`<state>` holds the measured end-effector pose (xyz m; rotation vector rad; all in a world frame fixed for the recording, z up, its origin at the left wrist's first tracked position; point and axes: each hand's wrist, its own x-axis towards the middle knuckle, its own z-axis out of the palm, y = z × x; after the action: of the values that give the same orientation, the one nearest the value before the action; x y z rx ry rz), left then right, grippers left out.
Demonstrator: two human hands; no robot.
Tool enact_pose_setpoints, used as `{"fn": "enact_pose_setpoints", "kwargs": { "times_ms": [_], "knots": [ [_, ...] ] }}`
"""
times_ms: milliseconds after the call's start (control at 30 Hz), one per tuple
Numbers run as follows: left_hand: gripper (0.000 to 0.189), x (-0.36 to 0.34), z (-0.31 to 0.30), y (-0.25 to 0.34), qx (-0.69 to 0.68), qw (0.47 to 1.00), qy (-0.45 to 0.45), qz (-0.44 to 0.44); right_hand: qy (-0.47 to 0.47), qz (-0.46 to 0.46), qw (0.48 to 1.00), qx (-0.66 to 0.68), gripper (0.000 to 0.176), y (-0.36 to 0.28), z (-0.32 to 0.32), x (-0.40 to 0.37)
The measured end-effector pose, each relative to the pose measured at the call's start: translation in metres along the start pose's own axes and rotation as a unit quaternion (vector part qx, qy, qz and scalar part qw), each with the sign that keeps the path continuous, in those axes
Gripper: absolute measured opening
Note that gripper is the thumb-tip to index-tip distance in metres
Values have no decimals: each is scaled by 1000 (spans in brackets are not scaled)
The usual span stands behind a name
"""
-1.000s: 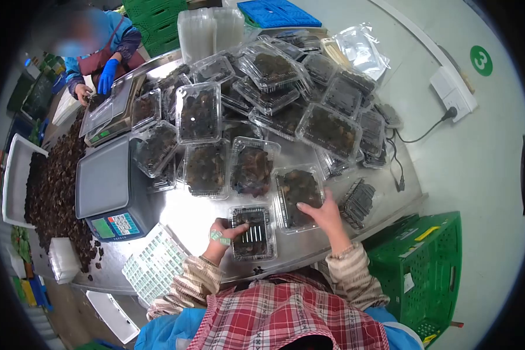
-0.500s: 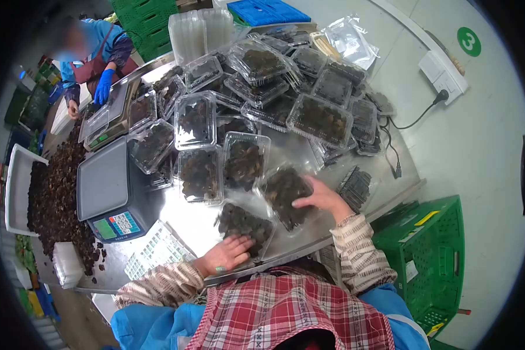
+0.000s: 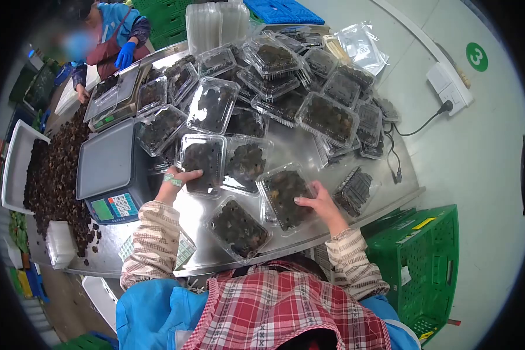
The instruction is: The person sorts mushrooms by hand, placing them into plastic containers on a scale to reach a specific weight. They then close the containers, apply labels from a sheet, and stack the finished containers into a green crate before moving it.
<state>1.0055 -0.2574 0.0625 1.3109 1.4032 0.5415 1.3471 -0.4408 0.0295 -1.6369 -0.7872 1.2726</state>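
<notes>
My left hand [image 3: 179,179] grips the lower left edge of a clear plastic clamshell box [image 3: 204,157] filled with dark, dried-looking pieces, its thumb over the lid. My right hand [image 3: 319,205] is closed on the right side of another filled clamshell box [image 3: 283,192], thumb on top and the other fingers partly hidden. Between my arms, near the table's front edge, a third filled box [image 3: 239,228] lies untouched. One more box [image 3: 247,163] sits between the two I hold, touching or overlapping the left one.
Piled clamshell boxes [image 3: 268,81] cover the back of the metal table [image 3: 356,224]. A scale [image 3: 108,169] stands left, beside a loose dark heap [image 3: 58,169]. On the right is a green crate [image 3: 414,256]. A co-worker's blue-gloved hand [image 3: 125,55] is at the far left.
My left hand has left the front box and moved up and left onto another box, which has shifted slightly. My right hand still holds its box, now nearly still.
</notes>
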Motion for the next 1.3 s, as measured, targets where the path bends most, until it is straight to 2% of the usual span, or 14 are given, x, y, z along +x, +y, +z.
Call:
{"fn": "enact_pose_setpoints", "kwargs": {
  "times_ms": [67, 133, 200, 267, 333, 433, 600, 767, 967, 1067, 1200, 1233, 1267, 1300],
  "knots": [
    [50, -8, 7, 2, 27, 999, 29, -5, -26, -4, 999, -30, 63, 2, -7, 9],
    [42, -14, 8, -15, -171, 984, 54, -16, -52, -6, 996, -65, 63, 11, -15, 15],
    [32, -41, 2, -22, -216, 972, 86, -22, -80, -20, 997, -4, 65, 20, -21, 17],
    [38, -76, -8, -35, -260, 960, 101, -33, -80, -8, 997, 4, 66, 10, -20, 16],
    [49, -115, -7, -52, -277, 960, 33, -32, -78, 5, 997, 21, 67, -1, -15, 17],
    [47, -150, 22, -98, -267, 951, -29, -151, -62, 7, 998, -24, 76, -8, -13, 25],
    [43, -170, 81, -65, -430, 889, -6, -155, -125, 47, 990, 49, 69, -5, -20, 32],
    [48, -153, 63, -71, -398, 913, -42, -75, -246, 50, 964, 84, 73, 19, -23, 31],
    [53, -121, 56, -63, -249, 951, -156, -94, -161, 62, 956, 238, 74, 33, -8, -10],
    [63, -114, 55, -75, -282, 936, -206, -54, -96, 85, 946, 297, 73, 50, -7, -21],
    [57, -119, 57, -77, -319, 921, -210, -81, -80, 57, 937, 336, 74, 36, -4, -44],
    [53, -122, 56, -77, -275, 939, -201, -48, -63, 43, 933, 351, 74, 37, -8, -43],
    [41, -119, 57, -97, -282, 934, -190, 111, -88, 51, 932, 347, 75, 42, -13, -43],
    [50, -115, 55, -113, -375, 924, -78, -7, -98, 51, 932, 345, 76, 44, -26, -49]
  ]
}}
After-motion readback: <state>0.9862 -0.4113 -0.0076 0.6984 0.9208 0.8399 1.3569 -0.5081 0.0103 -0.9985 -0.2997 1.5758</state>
